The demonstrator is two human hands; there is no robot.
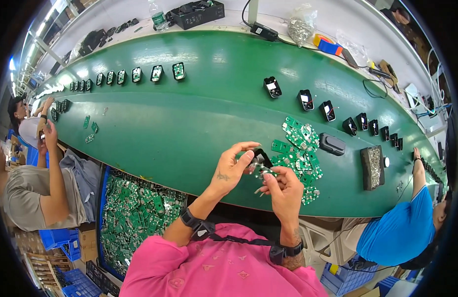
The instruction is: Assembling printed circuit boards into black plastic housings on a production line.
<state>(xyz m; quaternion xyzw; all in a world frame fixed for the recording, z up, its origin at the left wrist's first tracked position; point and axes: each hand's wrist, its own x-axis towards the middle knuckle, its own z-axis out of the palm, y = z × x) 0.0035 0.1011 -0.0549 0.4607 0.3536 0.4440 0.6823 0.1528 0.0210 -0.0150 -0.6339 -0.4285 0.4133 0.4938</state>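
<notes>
My left hand [231, 167] is closed around a small black plastic housing [261, 157], its open side up. Right against it, my right hand [283, 189] pinches a green circuit board [261, 172] at the housing's near edge. How far the board sits inside the housing is hidden by my fingers. Just beyond my right hand lies a loose pile of green circuit boards [301, 161] with silvery parts. A closed black case [332, 144] rests to the right of that pile.
Black housings with boards [178, 71] line the far left; others with white insides [305, 100] run down the right. A blue crate of boards [140, 213] stands left of me. A grey-topped block [372, 168] lies at right. Co-workers sit at left [46, 193] and right [397, 227].
</notes>
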